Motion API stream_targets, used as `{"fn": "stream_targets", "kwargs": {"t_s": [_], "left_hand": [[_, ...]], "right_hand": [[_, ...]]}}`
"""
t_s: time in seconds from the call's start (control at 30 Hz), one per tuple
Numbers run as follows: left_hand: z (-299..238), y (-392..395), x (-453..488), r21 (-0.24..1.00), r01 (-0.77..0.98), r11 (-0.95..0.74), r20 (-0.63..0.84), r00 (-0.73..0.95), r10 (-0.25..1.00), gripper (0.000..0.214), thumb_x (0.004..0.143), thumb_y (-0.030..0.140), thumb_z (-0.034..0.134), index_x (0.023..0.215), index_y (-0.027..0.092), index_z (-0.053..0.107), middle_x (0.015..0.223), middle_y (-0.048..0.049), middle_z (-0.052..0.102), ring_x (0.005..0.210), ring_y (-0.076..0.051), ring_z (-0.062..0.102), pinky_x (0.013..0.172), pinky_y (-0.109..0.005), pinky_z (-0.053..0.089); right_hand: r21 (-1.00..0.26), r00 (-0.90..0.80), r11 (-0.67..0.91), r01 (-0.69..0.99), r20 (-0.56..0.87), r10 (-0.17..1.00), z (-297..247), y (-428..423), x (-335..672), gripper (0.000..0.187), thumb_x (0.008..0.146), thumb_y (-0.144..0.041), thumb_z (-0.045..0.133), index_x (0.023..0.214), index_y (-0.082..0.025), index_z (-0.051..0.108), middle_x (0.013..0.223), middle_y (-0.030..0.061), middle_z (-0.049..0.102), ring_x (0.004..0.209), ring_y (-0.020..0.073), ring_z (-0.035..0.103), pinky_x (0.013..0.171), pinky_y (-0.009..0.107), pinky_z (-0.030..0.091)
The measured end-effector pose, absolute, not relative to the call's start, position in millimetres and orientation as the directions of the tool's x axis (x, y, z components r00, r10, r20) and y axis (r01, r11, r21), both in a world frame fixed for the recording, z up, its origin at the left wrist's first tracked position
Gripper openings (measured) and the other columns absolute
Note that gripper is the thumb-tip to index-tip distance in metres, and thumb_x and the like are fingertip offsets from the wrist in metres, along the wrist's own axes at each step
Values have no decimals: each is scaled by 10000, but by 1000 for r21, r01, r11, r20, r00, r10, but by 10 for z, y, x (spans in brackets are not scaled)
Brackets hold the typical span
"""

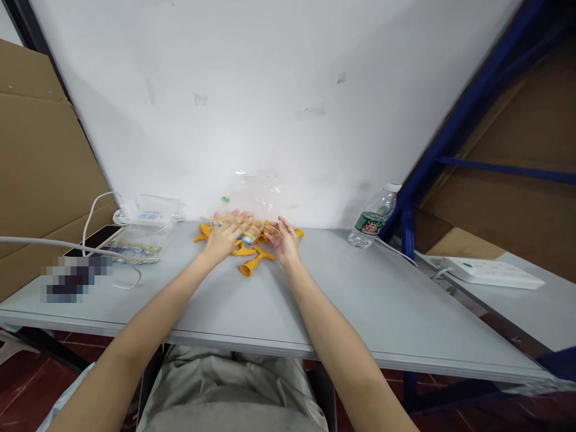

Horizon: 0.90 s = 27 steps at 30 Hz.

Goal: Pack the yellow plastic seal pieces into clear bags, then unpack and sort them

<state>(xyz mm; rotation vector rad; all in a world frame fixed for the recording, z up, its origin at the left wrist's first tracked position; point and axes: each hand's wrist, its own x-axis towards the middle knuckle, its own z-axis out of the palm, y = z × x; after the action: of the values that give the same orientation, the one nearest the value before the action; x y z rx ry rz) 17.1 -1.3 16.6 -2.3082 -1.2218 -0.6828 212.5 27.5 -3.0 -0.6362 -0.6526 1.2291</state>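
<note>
My left hand (225, 237) lies with fingers stretched out over a clear plastic bag (256, 195) with a colourful printed strip. My right hand (285, 241) is at the bag's right side, fingers apart and slightly curved, beside several yellow-orange plastic pieces. One such piece, with a flared, cup-like end (246, 268), lies on the table in front of the bag, between my hands. Another yellow piece (203, 231) shows left of my left hand. The bag and my fingers partly cover the rest of the pieces, so whether they are inside the bag or under it I cannot tell.
A grey table (270, 318) meets a white wall panel. On the left are more clear printed bags (139, 243), a phone (96, 239) and a white cable (45, 241). To the right stand a tilted water bottle (371, 222), a blue metal frame (407, 231) and a white power strip (495, 273).
</note>
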Motion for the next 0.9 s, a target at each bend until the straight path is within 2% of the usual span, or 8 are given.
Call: {"fn": "stream_targets", "kwargs": {"t_s": [0.23,0.3,0.4,0.5,0.63,0.73,0.8,0.9], "left_hand": [[302,10,-825,-50,919,-390,688,315,654,556,908,83,314,1395,281,495,1468,-69,461,1416,-216,349,1176,-575,-15],[400,-44,-1114,13,951,-308,757,192,624,557,907,85,325,1406,283,473,1483,-58,446,1422,-214,338,1169,-583,-37],[573,-154,-1440,88,979,-184,857,20,515,522,919,119,344,1399,276,475,1496,-51,434,1432,-224,313,1152,-606,-66],[621,-265,-1636,72,986,-149,860,14,509,539,912,110,337,1382,322,495,1485,-35,453,1433,-210,314,1162,-575,-77],[404,-348,-1832,-46,980,-191,706,167,688,628,860,58,327,1399,344,476,1486,-30,448,1424,-219,332,1165,-584,-27],[190,-318,-1978,-102,980,-169,485,198,852,638,813,69,373,1380,332,506,1487,-38,447,1428,-245,324,1158,-607,5],[100,-266,-2042,-115,984,-134,293,162,942,587,803,131,430,1337,341,550,1487,-33,449,1431,-271,314,1146,-635,19],[60,-191,-2033,-123,991,-52,66,61,996,474,833,301,461,1286,325,599,1520,-35,400,1457,-305,241,1129,-665,48]], "right_hand": [[-808,156,171,-564,99,983,-110,281,2085,212,738,-290,741,892,-213,618,752,-20,687,615,132,687,564,248,581],[-812,165,171,-559,94,982,-125,291,2081,195,738,-285,740,871,-207,621,731,-23,680,588,128,675,556,250,580],[-820,184,168,-547,78,980,-134,299,2081,184,729,-281,742,846,-203,623,697,-29,669,544,118,649,529,248,570],[-827,203,172,-535,71,977,-140,304,2082,194,709,-288,750,826,-201,622,672,-36,658,514,109,622,502,241,551],[-835,216,193,-516,91,972,-164,315,2081,229,677,-318,761,820,-198,628,661,-41,652,498,102,596,492,240,528],[-849,213,200,-490,105,971,-189,326,2083,254,657,-345,764,814,-199,629,659,-43,650,490,101,580,481,240,505],[-861,200,194,-471,111,974,-202,329,2086,269,647,-357,766,819,-201,631,663,-43,653,491,103,574,484,245,497],[-878,176,190,-440,123,977,-211,320,2088,289,639,-372,767,836,-207,636,676,-42,660,508,111,577,503,258,500]]}}
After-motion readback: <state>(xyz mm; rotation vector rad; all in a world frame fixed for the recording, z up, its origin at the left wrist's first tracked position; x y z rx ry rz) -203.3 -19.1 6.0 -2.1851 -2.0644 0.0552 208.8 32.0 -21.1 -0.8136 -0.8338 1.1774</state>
